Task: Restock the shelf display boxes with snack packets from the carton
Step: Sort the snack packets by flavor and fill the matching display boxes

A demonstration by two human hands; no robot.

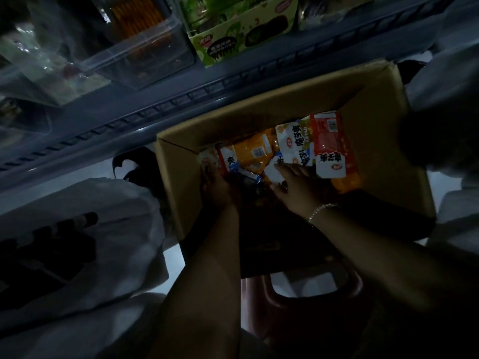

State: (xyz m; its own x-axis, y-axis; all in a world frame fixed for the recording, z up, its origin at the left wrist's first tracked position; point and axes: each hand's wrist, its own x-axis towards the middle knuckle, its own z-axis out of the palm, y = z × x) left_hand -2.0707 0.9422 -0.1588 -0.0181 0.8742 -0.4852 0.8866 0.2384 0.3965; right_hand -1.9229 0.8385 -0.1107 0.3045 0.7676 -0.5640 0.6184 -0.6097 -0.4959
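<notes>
Both my hands are inside the open carton, which stands below the shelf edge. My left hand is at the left end of the snack packets and touches a blue and white packet; it is too dark to tell if the fingers hold it. My right hand lies with fingers spread on a white packet in the middle. A red packet lies just beside this hand, on its right. On the shelf above stands a green display box, well apart from my hands.
</notes>
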